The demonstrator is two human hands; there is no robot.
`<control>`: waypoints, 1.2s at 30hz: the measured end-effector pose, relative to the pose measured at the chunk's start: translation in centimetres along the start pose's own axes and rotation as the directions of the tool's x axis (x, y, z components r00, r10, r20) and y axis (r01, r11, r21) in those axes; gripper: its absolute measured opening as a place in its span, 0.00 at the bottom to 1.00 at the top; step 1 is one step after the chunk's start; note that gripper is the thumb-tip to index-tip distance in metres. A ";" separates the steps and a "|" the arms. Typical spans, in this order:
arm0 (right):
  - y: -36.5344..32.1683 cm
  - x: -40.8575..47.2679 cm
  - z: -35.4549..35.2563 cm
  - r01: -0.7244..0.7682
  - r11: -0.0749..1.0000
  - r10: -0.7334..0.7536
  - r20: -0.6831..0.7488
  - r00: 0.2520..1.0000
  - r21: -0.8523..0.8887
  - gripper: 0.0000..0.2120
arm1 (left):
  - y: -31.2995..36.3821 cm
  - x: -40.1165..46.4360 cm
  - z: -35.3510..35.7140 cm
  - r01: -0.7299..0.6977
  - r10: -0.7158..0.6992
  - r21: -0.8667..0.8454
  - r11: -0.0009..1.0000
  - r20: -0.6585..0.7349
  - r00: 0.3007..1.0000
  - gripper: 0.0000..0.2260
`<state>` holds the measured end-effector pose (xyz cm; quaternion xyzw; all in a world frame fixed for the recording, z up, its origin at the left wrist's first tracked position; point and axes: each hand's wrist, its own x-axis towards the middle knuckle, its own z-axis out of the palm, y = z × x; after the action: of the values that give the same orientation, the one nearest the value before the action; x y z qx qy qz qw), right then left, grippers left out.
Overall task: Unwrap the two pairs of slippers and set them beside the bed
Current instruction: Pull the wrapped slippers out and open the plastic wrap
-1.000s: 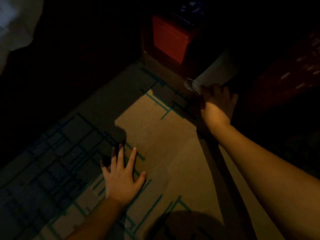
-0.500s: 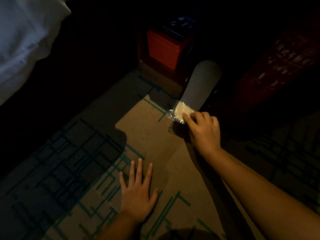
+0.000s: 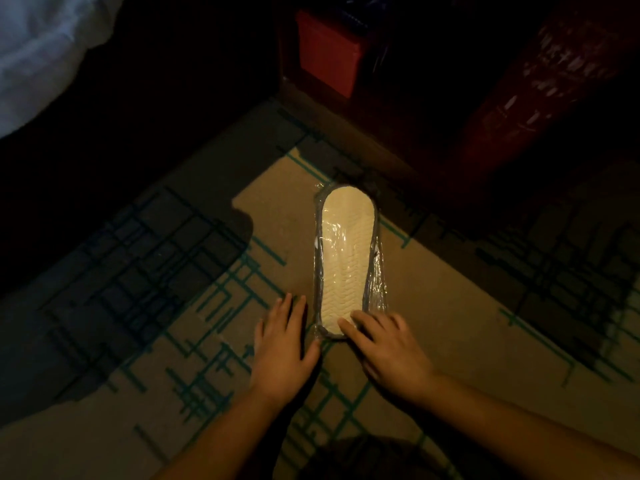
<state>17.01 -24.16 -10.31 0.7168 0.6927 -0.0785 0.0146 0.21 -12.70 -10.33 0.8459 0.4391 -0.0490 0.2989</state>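
A tan carpet point(image 3: 433, 306) with dark teal line patterns covered the floor, mostly in shadow except for a lit patch in the middle. White bedding point(image 3: 38, 53) showed at the far left, and a red box point(image 3: 329, 60) sat in the dark at the far side. On the lit patch lay the wrapped slippers point(image 3: 346, 258), sole up and lengthwise away from the person: a pale cream sole with a fine ribbed tread, a dark grey rim around it, and clear glossy plastic film crinkling along the right edge. The right hand point(image 3: 388, 351) rested with fingers spread on the near end of the package, pressing it rather than gripping. The left hand point(image 3: 284, 348) lay flat and open on the carpet just beside the package's near left corner, holding nothing.
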 end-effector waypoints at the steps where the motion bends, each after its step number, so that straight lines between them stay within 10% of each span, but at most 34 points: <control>1: -0.6 -0.5 0.0 0.001 1.000 -0.001 -0.009 1.000 0.031 0.32 | 0.4 -0.3 0.0 -0.022 0.021 -0.043 0.999 -0.008 1.000 0.31; 8: -1.6 0.6 -1.6 -0.175 0.948 0.219 -0.147 0.965 0.268 0.23 | 0.6 -1.6 0.1 -0.102 0.099 -0.072 0.992 -0.048 0.994 0.23; 20: 0.1 5.7 -2.1 -0.003 0.986 -0.003 0.034 0.999 0.168 0.18 | 0.9 -1.9 -0.6 -0.101 0.096 -0.083 0.991 -0.061 0.994 0.08; 36: 1.0 4.6 -1.8 -0.040 0.969 0.013 0.115 0.993 0.242 0.29 | -2.9 -6.7 0.1 -0.491 0.421 0.392 0.778 0.255 0.870 0.22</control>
<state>18.26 -19.36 -9.23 0.7169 0.6661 -0.2032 -0.0337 -6.07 -16.32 -9.44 0.9659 0.1731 -0.1389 0.1331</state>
